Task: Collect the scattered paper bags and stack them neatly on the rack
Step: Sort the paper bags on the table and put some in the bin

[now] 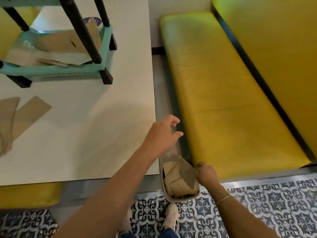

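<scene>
I read no legible writing. My right hand point(206, 174) pinches tan, creased paper bags point(180, 179) in a tray point(169, 197) below the table point(103, 117) edge; left hand point(161, 134) hovers, fingers loosely spread.

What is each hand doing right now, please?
Left hand: open, fingers spread, holding nothing.
Right hand: pinching the paper bag.

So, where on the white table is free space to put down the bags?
The table is bare between the rack feet, the loose bags at its left edge, and its right edge by the left hand. The yellow bench seat is also bare. The rack's lower shelf is crowded with bags.
</scene>
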Available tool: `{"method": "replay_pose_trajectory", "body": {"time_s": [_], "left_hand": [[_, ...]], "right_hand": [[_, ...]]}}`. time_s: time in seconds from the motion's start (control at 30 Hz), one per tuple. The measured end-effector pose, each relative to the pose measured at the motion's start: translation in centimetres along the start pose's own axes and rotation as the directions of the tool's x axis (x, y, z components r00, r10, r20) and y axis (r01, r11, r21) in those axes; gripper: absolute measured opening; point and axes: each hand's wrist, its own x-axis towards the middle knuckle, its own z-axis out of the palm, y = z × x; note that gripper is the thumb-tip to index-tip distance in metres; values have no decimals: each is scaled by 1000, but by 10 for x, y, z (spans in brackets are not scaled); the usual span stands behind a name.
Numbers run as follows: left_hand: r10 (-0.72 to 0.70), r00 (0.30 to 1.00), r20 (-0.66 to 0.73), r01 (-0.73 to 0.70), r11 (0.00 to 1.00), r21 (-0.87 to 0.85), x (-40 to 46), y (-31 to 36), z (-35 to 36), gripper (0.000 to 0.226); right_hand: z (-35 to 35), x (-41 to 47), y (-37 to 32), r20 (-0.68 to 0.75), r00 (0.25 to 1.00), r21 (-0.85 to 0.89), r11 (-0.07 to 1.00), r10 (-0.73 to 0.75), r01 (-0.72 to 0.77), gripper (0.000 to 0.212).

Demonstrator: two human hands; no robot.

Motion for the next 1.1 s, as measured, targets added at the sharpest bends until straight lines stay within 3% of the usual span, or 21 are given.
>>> {"method": "replay_pose_trajectory", "body": {"time_s": [0.23, 0.4, 0.6, 0.77, 0.9, 1.0, 1.1], "left_hand": [[-33, 997, -67, 34, 999, 5, -14, -26, -26, 37], [-11, 996, -83, 11, 1000, -3, -20, -34, -45, 35], [-48, 986, -162, 49, 999, 4, -29, -69, -95, 31], [-159, 943, -292, 162, 987, -13, -40, -133, -154, 30], [-281, 829, -483, 328, 944, 15, -55, -190, -197, 32], [-410, 626, -664, 600, 796, 74, -72, -227, -230, 34], [-553, 476, -684, 748, 664, -16, -91, -262, -258, 44]], "right_hand": [[-21, -3, -21, -81, 995, 25, 998, 51, -49, 33], [-73, -12, -82, -265, 963, 135, 988, -39, 78, 28], [-123, -46, -184, -475, 853, 186, 923, -216, 337, 21], [-122, -78, -269, -519, 788, 151, 871, -332, 467, 22], [-95, -90, -326, -430, 801, 118, 854, -416, 507, 22], [-72, -93, -364, -357, 804, 70, 845, -476, 531, 23], [-52, -98, -396, -309, 789, 47, 820, -532, 571, 23]]}}
